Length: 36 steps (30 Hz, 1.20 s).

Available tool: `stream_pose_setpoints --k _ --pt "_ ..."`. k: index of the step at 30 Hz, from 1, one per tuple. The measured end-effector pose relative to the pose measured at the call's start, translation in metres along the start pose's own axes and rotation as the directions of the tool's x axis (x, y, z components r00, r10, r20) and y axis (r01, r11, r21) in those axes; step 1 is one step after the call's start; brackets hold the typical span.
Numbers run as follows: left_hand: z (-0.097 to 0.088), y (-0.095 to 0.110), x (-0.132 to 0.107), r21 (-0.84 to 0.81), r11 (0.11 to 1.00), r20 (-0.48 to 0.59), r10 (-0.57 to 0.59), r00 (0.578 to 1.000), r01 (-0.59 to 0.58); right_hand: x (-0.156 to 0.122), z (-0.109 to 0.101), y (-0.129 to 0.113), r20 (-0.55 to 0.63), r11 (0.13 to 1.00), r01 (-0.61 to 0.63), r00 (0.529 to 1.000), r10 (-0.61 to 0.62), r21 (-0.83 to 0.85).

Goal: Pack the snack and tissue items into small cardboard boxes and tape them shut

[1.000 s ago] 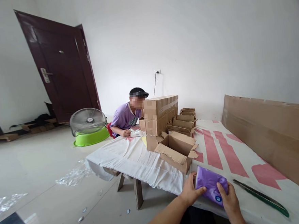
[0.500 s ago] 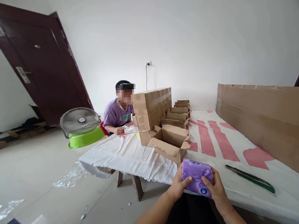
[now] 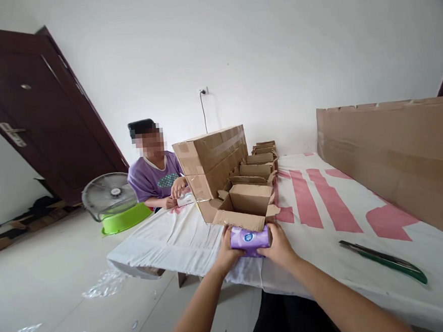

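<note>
A purple plastic-wrapped tissue pack (image 3: 250,241) is held between my two hands, just in front of the nearest open cardboard box (image 3: 244,219). My left hand (image 3: 227,252) grips its left end and my right hand (image 3: 280,245) its right end, with both thumbs on the near side. The box's near flap is folded outward, right above the pack; whether they touch I cannot tell. Behind that box runs a row of more open boxes (image 3: 257,169). To the right of my hands a green utility knife (image 3: 383,261) lies on the cloth.
Closed, taped boxes (image 3: 215,159) are stacked left of the open row. A cloth with red patches covers the table (image 3: 155,246). A tall cardboard sheet (image 3: 391,159) stands along the right. Across the table sits a person (image 3: 156,175) in purple, near a fan (image 3: 111,194).
My hands have carried the tissue pack forward and left, up to the nearest open box. The pack has been turned in my hands. The person opposite has raised one hand and their head.
</note>
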<state>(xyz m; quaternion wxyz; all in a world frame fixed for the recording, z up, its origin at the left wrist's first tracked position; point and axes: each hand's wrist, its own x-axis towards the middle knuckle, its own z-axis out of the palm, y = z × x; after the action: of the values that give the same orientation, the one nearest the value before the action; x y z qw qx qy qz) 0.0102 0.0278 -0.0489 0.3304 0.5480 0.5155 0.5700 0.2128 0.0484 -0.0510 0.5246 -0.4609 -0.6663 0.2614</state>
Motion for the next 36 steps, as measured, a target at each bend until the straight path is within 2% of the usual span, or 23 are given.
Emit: stream_pose_setpoints --k 3,6,9,14,17,28,36 --pt "0.01 -0.015 0.013 0.094 0.996 -0.015 0.004 1.0 -0.003 0.013 0.001 0.021 0.002 1.0 -0.009 1.0 0.009 -0.004" --pt "0.015 -0.026 0.012 0.204 0.978 -0.017 0.044 0.999 -0.04 0.008 -0.001 0.039 0.04 0.999 -0.037 0.999 0.037 0.0" --pt "0.015 -0.029 0.007 0.219 0.974 -0.007 0.07 0.998 -0.067 0.001 0.0 0.048 0.088 0.999 -0.047 0.995 0.047 0.0" --pt "0.015 -0.024 0.005 0.045 0.998 0.073 -0.041 0.996 0.038 -0.001 0.002 0.05 0.122 0.999 -0.053 0.991 0.054 -0.012" --pt "0.016 -0.02 0.004 -0.037 0.997 0.117 -0.06 0.991 0.065 0.0 0.002 0.051 0.121 0.998 -0.055 0.991 0.057 -0.022" --pt "0.017 -0.019 0.007 0.007 1.0 0.075 0.001 0.997 -0.001 0.006 -0.001 0.043 0.122 0.996 -0.052 0.991 0.061 -0.074" --pt "0.017 -0.029 0.006 -0.009 0.998 0.104 -0.064 0.993 0.065 0.005 -0.001 0.051 0.156 0.987 -0.104 0.98 0.123 -0.123"
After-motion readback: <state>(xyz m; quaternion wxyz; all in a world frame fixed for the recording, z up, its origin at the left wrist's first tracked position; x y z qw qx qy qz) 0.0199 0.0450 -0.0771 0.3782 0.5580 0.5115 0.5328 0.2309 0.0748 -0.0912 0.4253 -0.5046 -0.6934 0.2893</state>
